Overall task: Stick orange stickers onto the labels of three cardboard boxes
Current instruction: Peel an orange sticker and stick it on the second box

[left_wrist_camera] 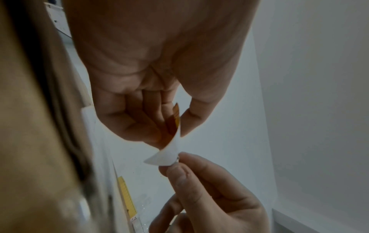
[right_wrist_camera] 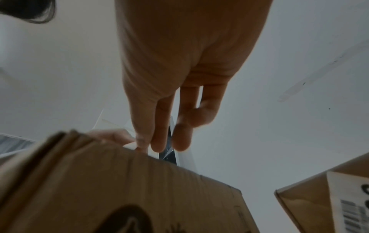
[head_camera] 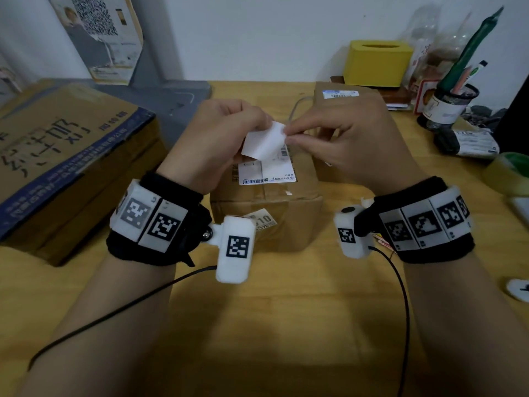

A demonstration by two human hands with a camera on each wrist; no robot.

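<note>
Sticker sheet (head_camera: 264, 143) btwn hands, above box (head_camera: 266, 202)

A yellow tissue box (head_camera: 377, 62) sits at the back of the wooden table (head_camera: 286, 325). Right of it, a mesh pen cup (head_camera: 449, 106) holds pens. A grey bin (head_camera: 174, 101) stands left.
</note>
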